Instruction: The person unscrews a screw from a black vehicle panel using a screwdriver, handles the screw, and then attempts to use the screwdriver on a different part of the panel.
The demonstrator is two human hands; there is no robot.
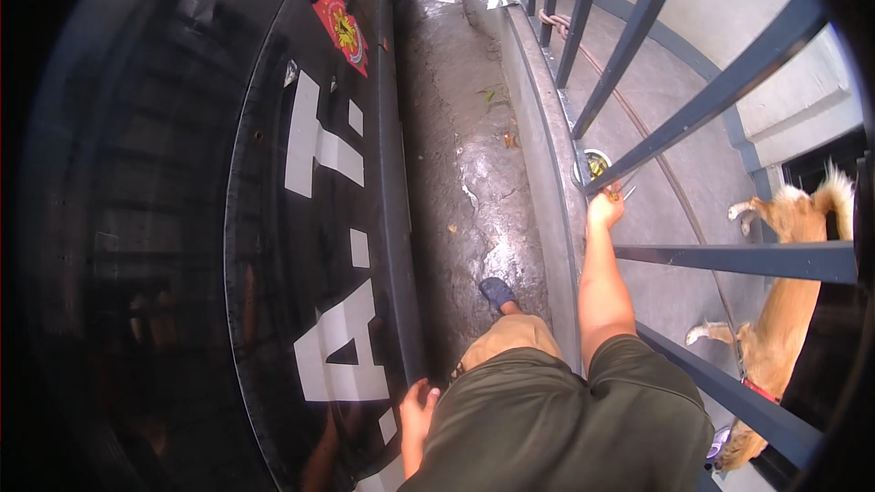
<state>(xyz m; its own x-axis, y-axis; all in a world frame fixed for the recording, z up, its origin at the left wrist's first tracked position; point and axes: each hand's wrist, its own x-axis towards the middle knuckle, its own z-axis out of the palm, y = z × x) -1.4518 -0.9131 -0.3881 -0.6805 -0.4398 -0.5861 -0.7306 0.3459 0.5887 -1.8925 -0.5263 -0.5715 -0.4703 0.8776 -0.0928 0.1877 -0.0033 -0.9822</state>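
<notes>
My right hand [606, 207] reaches between the dark bars of a railing, its fingers closed beside a small white bowl [595, 164]. Yellow and green pieces lie in the bowl, which stands close to the foot of the bars. A thin pale object [629, 191] sticks out by the fingers; its kind is too small to tell. My left hand [417, 410] hangs low next to a black vehicle, fingers loosely bent and apart, with nothing seen in it.
Left stands the black vehicle [264, 264] with white lettering and a red sticker. A tan dog [788, 310] in a red collar lowers its head by a purple item [719, 443] behind the railing [729, 260]. A rope [670, 173] crosses the floor. Wet concrete [469, 155] runs between vehicle and curb.
</notes>
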